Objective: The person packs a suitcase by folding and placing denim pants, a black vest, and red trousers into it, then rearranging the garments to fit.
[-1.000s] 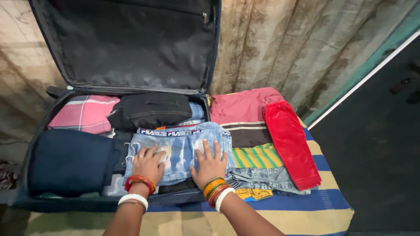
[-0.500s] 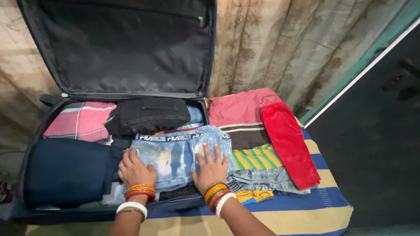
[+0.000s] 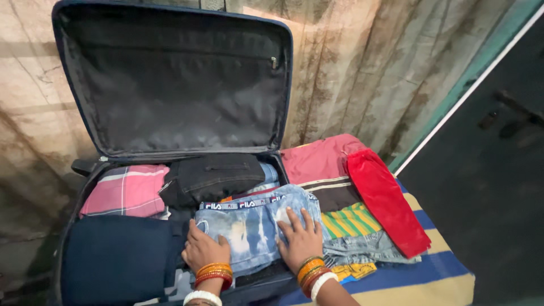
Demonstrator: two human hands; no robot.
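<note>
Her left hand (image 3: 204, 249) lies with fingers curled loosely at the left edge of the folded jeans (image 3: 252, 224), gripping nothing that I can make out, while the right hand (image 3: 300, 238) is spread flat and wide on the right end of the same jeans, palm down. Orange and red bangles and a white one ring each wrist. The jeans are pale, bleached denim with a printed waistband strip along the far edge, and they sit on top of the clothes in the near right part of the open suitcase (image 3: 79, 187). Just left of them is a dark navy bundle (image 3: 119, 258); behind that, a pink checked cloth (image 3: 127, 190), and beside it a black garment (image 3: 212, 175) touching the far edge of the jeans. The lid (image 3: 170, 85) stands upright against the curtain (image 3: 362, 73), its grey lining bare. To the right of the suitcase, on a striped sheet (image 3: 425, 277), lies a stack of clothes: a pinkish top (image 3: 317, 158), a red piece (image 3: 388, 201) draped down its right side, a green-and-yellow striped piece (image 3: 351, 220) and more denim (image 3: 365, 246) nearest her.
</note>
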